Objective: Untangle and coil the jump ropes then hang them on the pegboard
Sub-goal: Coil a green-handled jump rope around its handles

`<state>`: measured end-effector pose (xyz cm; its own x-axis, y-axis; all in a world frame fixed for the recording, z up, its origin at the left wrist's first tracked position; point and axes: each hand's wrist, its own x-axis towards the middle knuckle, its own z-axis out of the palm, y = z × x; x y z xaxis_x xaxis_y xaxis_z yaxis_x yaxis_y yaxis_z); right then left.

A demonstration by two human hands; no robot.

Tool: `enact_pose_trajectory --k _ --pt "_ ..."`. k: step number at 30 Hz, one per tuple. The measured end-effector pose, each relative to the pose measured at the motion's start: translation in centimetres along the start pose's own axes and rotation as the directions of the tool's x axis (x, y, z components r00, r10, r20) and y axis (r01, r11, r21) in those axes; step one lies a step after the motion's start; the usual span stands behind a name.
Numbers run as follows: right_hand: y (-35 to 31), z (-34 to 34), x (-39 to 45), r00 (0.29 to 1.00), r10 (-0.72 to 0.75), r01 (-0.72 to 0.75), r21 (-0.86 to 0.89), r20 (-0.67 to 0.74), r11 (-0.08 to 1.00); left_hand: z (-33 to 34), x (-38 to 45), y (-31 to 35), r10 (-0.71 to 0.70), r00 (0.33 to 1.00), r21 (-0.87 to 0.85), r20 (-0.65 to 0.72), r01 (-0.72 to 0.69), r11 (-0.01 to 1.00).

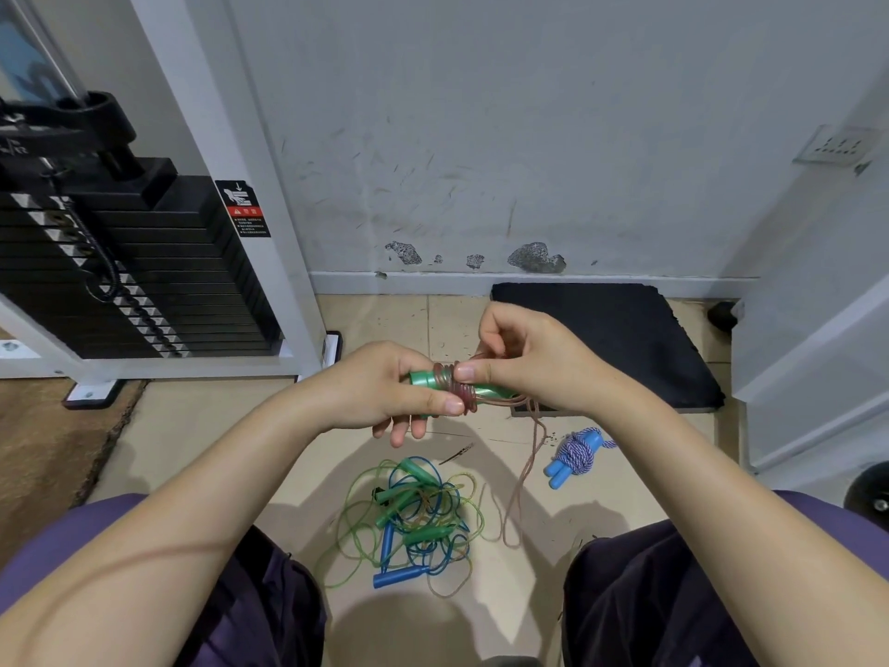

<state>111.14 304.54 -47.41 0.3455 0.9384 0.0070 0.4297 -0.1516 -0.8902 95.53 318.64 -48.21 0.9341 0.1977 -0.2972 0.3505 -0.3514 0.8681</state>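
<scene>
Green handles (486, 390): held together in both hands above the floor, long axis running left to right.
Left hand (385, 382): grips the handles' left end.
Right hand (524, 358): pinches the pinkish cord (529, 454) at the wraps, nearer the loose end.
Cord: trails down and right from the handles to the floor.
Tangle (413, 512): on the floor below the hands.
Blue bundle (575, 457): coiled, right of the tangle.

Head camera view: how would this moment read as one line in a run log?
left hand: grips green plastic handles | right hand: pinches pinkish translucent cord winding it round | tangled green and blue ropes: on floor
</scene>
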Motion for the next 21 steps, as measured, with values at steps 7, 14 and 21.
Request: enact_pose_trajectory --k 7,14,21 --pt "-0.2 -0.1 -0.3 0.998 0.019 -0.023 0.065 0.065 0.998 0.0 -0.2 0.4 0.064 0.998 -0.025 -0.020 -0.065 0.998" --pt "-1.0 0.4 -0.4 0.995 0.074 -0.088 0.239 0.066 0.967 0.0 -0.2 0.2 0.074 0.997 -0.142 -0.038 -0.079 0.987" --pt "-1.7 0.7 -0.4 0.999 0.044 -0.045 0.263 0.011 0.964 -0.4 -0.3 0.0 0.053 0.965 -0.351 0.255 0.041 0.936"
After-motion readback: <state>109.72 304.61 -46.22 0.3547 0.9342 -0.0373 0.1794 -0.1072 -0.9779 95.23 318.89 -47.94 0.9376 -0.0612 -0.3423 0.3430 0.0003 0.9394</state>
